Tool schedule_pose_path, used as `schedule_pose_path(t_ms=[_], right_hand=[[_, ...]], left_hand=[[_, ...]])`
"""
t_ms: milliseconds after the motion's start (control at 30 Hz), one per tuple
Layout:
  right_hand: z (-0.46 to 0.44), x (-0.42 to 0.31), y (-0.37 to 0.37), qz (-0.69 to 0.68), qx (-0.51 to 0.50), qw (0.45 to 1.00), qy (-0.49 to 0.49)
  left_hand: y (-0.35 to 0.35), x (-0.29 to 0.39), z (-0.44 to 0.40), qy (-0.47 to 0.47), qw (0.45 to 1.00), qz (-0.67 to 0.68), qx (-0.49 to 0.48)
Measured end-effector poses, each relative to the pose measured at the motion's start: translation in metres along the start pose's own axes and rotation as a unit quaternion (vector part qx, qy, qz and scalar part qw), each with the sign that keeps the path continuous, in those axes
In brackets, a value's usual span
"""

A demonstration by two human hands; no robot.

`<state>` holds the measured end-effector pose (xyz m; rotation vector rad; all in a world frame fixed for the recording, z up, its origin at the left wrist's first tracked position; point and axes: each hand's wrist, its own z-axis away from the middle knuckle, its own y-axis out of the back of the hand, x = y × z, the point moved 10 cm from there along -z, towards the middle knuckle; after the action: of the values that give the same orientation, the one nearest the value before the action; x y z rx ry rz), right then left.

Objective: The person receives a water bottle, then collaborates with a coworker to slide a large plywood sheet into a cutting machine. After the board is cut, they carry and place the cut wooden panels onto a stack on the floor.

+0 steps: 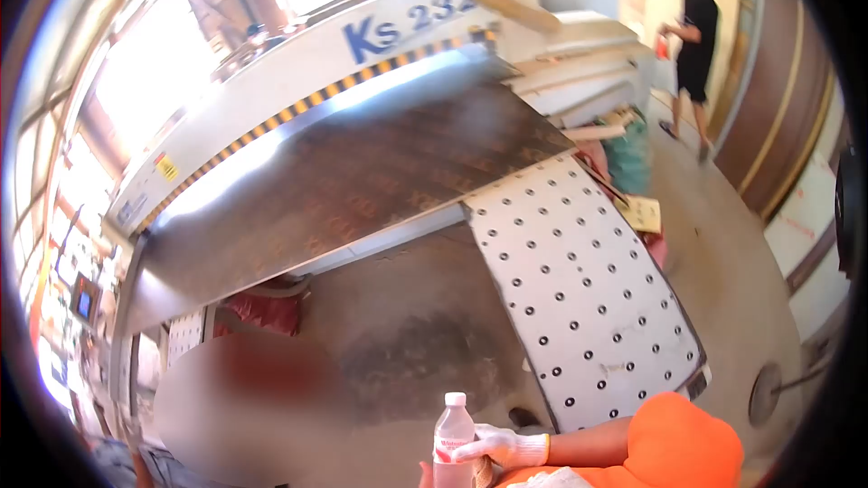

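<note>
My right hand [506,448], in a white knitted glove with a yellow cuff edge, is closed around a clear plastic bottle [455,425]. The bottle stands upright at the bottom centre of the view, with a white cap and a pink-and-white label. My thumb lies across the label. Beside the lower left of the bottle, a bare fingertip [426,475] shows at the frame's bottom edge. It seems to belong to my left hand, whose other fingers I cannot make out. An orange sleeve [683,443] covers my right upper arm.
A large white machine marked "KS 232" [389,27] spans the back, with a dark sheet [344,190] on its bed. A white table dotted with black-ringed points [588,298] extends towards me. A person in black [698,36] is at the far right. Sacks [628,158] lie by the machine.
</note>
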<state>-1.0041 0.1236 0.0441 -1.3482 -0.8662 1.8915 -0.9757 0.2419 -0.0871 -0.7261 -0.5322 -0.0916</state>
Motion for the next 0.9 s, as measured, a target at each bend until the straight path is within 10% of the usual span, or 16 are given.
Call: schedule_pose_path(t_ms=[333,567,900], right_hand=[[0.130,-0.014,-0.033,-0.080,0.041,0.961,0.260],[0.267,0.041,-0.003,-0.020,0.292,0.852,0.434],[0.512,-0.117,0.052,0.202,0.513,0.601,0.578]], left_hand=[[0.014,-0.100,0.027,0.199,0.970,-0.102,-0.092],[0.040,-0.145,0.086,0.325,0.917,-0.167,-0.157],[0.111,-0.116,0.019,0.077,0.973,-0.212,0.042]])
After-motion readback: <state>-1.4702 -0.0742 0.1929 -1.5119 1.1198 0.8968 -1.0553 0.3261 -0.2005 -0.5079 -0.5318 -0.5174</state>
